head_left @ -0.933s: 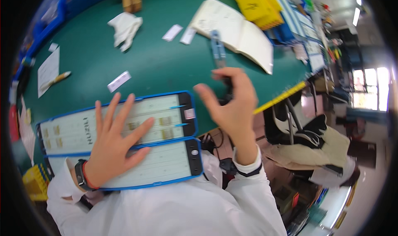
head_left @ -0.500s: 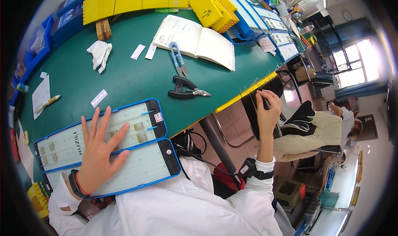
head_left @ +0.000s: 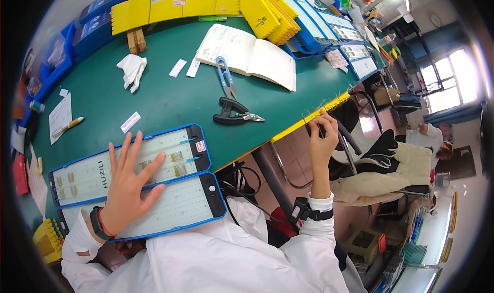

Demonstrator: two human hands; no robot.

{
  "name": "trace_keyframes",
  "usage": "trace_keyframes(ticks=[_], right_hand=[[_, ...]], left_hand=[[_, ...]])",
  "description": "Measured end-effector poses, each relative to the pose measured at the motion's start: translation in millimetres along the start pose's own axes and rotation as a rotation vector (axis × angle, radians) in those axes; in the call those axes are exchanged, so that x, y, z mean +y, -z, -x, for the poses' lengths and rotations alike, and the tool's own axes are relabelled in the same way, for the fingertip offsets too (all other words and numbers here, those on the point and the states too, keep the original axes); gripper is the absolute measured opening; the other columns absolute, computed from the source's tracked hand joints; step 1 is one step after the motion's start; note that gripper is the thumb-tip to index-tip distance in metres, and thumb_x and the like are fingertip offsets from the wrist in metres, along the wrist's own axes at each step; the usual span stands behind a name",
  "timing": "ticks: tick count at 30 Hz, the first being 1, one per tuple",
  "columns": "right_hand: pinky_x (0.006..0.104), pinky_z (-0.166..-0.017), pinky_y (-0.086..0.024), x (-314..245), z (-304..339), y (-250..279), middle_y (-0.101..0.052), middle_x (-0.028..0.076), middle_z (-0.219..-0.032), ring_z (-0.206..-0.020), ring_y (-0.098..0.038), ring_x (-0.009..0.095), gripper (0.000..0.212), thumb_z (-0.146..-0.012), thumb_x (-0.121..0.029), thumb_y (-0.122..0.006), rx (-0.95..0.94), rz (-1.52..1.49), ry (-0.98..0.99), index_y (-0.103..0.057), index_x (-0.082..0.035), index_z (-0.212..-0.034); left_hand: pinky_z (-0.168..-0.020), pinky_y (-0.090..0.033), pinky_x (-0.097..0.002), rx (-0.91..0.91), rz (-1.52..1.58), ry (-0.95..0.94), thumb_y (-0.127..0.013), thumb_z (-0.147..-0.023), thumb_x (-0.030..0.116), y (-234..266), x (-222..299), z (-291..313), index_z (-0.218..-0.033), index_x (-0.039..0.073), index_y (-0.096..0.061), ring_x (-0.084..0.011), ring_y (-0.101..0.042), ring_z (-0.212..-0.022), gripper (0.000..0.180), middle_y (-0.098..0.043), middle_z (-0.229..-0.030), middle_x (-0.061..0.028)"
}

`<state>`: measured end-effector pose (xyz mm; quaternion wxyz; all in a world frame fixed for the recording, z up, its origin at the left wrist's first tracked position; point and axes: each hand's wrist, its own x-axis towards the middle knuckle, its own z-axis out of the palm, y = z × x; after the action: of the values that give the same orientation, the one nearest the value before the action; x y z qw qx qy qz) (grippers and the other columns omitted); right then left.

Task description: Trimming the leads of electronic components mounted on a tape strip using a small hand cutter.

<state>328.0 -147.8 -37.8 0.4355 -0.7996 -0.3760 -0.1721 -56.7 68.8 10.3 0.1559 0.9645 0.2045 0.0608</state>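
My left hand (head_left: 125, 190) lies spread over an open, blue-rimmed hinged case (head_left: 182, 200) with pale ruled panels, its lower half across my lap. Clusters of fine gold-coloured pieces (head_left: 177, 163), perhaps fish hooks, sit in the upper panel beside my fingers. At the table's right edge, my right hand (head_left: 323, 136) is raised with thumb and forefinger pinched together. What the pinch holds, if anything, is too fine to see. Just beyond those fingertips runs a yellow edge strip (head_left: 293, 130) with thin loose strands sticking up.
Black-handled nippers (head_left: 231, 111) and blue thread snips (head_left: 225, 76) lie by an open notebook (head_left: 267, 61). A crumpled tissue (head_left: 132, 71), paper slips and a pen (head_left: 69, 126) are farther left. Yellow boards (head_left: 193, 3) line the back. A chair and a seated person (head_left: 429, 138) are at right.
My right hand has moved slightly left and up toward the yellow edge strip, its fingers turning upward. My left hand stays flat on the case. The whole view has shifted a little.
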Motion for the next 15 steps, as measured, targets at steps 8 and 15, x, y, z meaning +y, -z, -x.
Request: trace_keyframes(ticks=[8, 15], right_hand=[[0.0342, -0.09, -0.044, -63.4, -9.9, 33.8, -0.06, 0.013, -0.104, -0.104, -0.056, 0.028, 0.004, -0.088, -0.001, -0.061, -0.075, -0.254, 0.039, -0.059, 0.003, -0.088], [0.0433, -0.089, -0.037, -251.5, 16.4, 35.4, -0.066, -0.011, -0.08, -0.095, -0.055, 0.026, 0.017, -0.085, -0.034, -0.062, -0.849, -0.568, 0.98, -0.072, -0.023, -0.079]], left_hand=[[-0.11, -0.006, -0.0633, -0.071, 0.245, -0.065, -0.06, -0.084, 0.018, 23.1, 10.1, 2.6, -0.142, 0.014, -0.041, -0.0418, -0.016, -0.142, 0.062, -0.019, -0.152, -0.0241], [-0.111, -0.014, -0.0597, -0.169, 0.949, -0.406, -0.061, -0.084, 0.013, 34.5, 60.3, 37.5, -0.143, 0.008, -0.035, -0.0407, -0.011, -0.143, 0.064, -0.013, -0.153, -0.0245]])
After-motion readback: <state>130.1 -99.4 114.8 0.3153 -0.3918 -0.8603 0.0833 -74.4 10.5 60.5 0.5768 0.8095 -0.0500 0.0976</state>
